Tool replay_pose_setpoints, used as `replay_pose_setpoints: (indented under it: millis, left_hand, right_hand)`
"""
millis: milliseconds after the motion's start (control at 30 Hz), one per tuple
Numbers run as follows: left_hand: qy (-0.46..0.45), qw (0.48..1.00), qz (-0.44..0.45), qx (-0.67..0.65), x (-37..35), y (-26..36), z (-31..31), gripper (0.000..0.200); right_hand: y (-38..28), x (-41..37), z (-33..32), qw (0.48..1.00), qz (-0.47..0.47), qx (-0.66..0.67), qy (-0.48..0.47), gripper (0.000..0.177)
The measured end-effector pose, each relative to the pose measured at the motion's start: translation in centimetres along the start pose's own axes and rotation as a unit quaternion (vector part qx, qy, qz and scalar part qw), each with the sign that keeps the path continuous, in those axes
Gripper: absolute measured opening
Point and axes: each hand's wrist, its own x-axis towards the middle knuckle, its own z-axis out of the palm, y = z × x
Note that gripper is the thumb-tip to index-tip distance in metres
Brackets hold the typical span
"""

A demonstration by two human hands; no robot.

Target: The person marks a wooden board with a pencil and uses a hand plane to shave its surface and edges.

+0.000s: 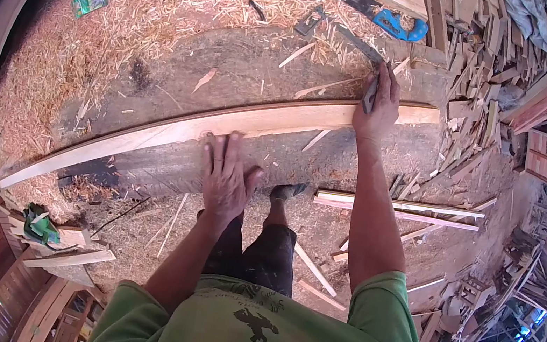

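A long, pale wooden board (281, 120) lies across a worn workbench (182, 69). My left hand (226, 177) is open, its fingertips touching the board's near edge around the middle. Closer to the board's right end, my right hand (378, 109) is closed around a small dark flat object (370, 95) and rests over the board. Its kind is hidden by the fingers. Just beyond that hand is a dark metal strip (359, 44), slanting toward the fingertips.
A handsaw with a blue handle (399, 27) lies at the back. Wood shavings (150, 4) cover much of the bench and floor. Offcuts (488, 83) are heaped at right, and narrow strips (398, 209) lie near my right forearm. A green packet (91, 1) is at back left.
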Motion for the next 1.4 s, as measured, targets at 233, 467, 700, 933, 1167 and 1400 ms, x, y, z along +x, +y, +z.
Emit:
replay_pose_setpoints:
  millis: [233,467,700,933,1167,1400]
  left_hand:
    - [0.015,0.998,-0.026,-0.047,-0.7,1.0,-1.9,0.074]
    - [0.104,0.99,0.086,-0.04,5.1,4.2,-3.5,0.054]
    - [0.08,0.943,0.322,0.013,13.9,3.8,-1.8,0.043]
    - [0.047,0.919,0.389,0.048,14.4,3.7,-2.6,0.029]
    - [0.05,0.925,0.372,0.061,14.0,4.5,-2.0,0.03]
    - [-0.12,0.901,0.412,-0.059,8.3,7.3,-2.5,0.023]
  right_hand:
    - [0.2,-0.2,0.1,1.0,0.004,-0.002,0.012,0.043]
    - [0.0,-0.4,-0.9,0.999,0.025,0.045,-0.014,0.056]
    - [0.6,-0.6,-0.9,0.999,0.044,0.018,-0.026,0.065]
    - [0.3,-0.8,-1.2,0.994,0.081,0.029,-0.062,0.069]
    - [0.4,-1.0,-1.0,0.994,0.091,0.045,-0.034,0.065]
    - [0.4,-0.9,-1.1,0.993,0.1,0.048,-0.032,0.062]
